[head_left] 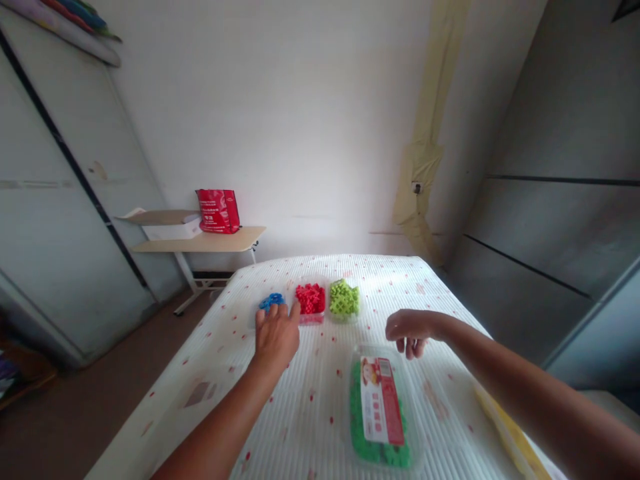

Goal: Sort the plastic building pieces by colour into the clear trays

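Our left hand [275, 337] flat by the blue pieces [271, 301], fingers spread, holding nothing, our right hand [411, 330] hovering, fingers loosely curled, empty, above the lidded box [380, 413], bare mattress [310, 413] between them.

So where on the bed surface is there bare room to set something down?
Bare: the near-left stretch beside the left hand, and the strip between the right hand and the green pieces. Crowded: the far row of blue pieces, red pieces and green, plus the lidded box.

Ribbed matt cloth [320, 413] under a clear glossy plastic box [381, 407] — paper-labelled.
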`<state>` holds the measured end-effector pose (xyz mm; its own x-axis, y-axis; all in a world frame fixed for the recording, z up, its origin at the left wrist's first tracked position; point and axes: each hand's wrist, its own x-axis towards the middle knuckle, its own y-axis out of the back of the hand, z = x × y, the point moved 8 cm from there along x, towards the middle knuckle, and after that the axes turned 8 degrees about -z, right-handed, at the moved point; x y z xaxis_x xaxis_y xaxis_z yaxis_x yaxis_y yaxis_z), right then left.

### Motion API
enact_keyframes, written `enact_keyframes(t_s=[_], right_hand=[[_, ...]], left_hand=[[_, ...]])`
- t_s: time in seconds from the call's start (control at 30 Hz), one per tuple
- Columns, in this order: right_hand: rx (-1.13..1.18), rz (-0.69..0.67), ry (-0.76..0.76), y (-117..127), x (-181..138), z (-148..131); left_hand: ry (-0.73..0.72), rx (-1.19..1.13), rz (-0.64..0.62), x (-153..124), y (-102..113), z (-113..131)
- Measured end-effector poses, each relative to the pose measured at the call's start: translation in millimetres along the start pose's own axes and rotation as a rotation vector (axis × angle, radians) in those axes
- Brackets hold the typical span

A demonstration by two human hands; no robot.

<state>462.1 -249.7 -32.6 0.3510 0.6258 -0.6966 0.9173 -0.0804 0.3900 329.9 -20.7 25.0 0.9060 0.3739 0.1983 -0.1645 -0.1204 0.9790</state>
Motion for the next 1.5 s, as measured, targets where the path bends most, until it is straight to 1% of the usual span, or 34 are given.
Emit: enact_keyframes(t_s=[0.03,0.1,0.2,0.3,0.37,0.43,0.57,0.77,0.9,1.0,1.07,1.13,1.2,1.3,1.4,1.5], right_hand=[[0.004,-0.024,0.013,-5,-1,2],[0.020,-0.048,0.043,-14,0,5],[0.062,0.003,0.036,-20,4,10],[0.120,0.079,0.021,-16,5,14],[0.159,0.157,0.014,-4,1,17],[0.202,0.254,0.014,12,-7,23],[0.275,0.414,0.026,49,-23,46],[0.316,0.558,0.027,94,-40,87],[0.347,0.624,-0.002,110,-50,104],[0.369,0.649,-0.003,119,-54,113],[0.382,0.665,-0.003,124,-56,120],[0.392,0.686,-0.002,129,-56,127],[0.399,0.704,0.001,135,-56,135],[0.409,0.713,0.005,141,-57,146],[0.415,0.713,0.012,146,-57,155],[0.413,0.710,0.019,150,-58,161]], left_hand=[[-0.016,-0.029,0.017,-8,6,9],[-0.093,-0.128,-0.024,-22,7,31],[-0.155,-0.338,-0.201,-40,-13,59],[-0.166,-0.480,-0.279,-50,-34,77],[-0.165,-0.575,-0.307,-53,-46,84],[-0.165,-0.656,-0.317,-56,-56,89],[-0.187,-0.717,-0.283,-60,-65,97],[-0.228,-0.720,-0.176,-65,-66,101],[-0.246,-0.758,-0.149,-64,-66,101],[-0.271,-0.839,-0.150,-60,-63,110],[-0.320,-0.920,-0.176,-55,-59,127],[-0.380,-1.019,-0.238,-48,-56,152],[-0.425,-1.131,-0.326,-39,-57,179],[-0.453,-1.246,-0.396,-25,-62,215],[-0.457,-1.295,-0.446,-17,-68,239],[-0.482,-1.273,-0.464,-17,-67,254]])
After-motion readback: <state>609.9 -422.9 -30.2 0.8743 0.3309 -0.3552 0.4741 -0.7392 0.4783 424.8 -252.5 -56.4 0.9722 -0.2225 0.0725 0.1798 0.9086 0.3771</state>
